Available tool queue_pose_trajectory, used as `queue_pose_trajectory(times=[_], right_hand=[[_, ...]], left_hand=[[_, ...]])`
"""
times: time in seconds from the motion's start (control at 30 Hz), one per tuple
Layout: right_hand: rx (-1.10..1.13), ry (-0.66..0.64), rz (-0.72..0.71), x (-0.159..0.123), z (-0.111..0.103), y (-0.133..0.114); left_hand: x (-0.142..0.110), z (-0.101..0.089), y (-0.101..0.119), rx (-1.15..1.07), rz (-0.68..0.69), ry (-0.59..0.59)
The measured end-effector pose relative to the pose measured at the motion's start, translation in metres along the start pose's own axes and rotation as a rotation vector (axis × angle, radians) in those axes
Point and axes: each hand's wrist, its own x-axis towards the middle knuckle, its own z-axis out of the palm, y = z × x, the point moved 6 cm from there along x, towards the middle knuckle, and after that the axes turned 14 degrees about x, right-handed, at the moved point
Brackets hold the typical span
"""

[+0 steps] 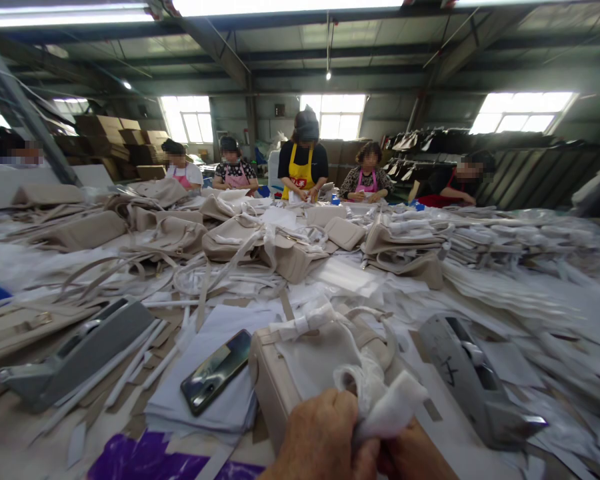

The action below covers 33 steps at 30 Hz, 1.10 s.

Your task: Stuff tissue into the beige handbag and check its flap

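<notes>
"From the head view, what have our hands got?"

"Our left hand (317,430) has its fingers curled closed on a white wrap (393,407). Our right hand (415,455) meets the wrap from below; its fingers are hidden, so we can't tell how far they close."

"And where's that wrap?"

"Over the front of our beige bag (267,383), which stands on the desk (10,443), between the phone (217,373) on our paper stack (175,413) and a grey tape dispenser (473,383)."
</notes>
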Motion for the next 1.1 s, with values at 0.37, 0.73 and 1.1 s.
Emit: queue_pose_trajectory(times=[0.37,0.73,1.1], right_hand=[[0.195,-0.045,-0.039,-0.002,0.010,-0.011],[0.031,-0.088,-0.015,-0.001,0.009,-0.015],[-0.110,-0.195,-0.124,-0.008,0.013,-0.037]], left_hand=[[0.001,0.002,0.004,0.047,-0.042,-0.084],[-0.001,0.000,-0.002,0.010,-0.003,-0.027],[0.011,0.032,-0.016,0.241,-0.022,0.133]])
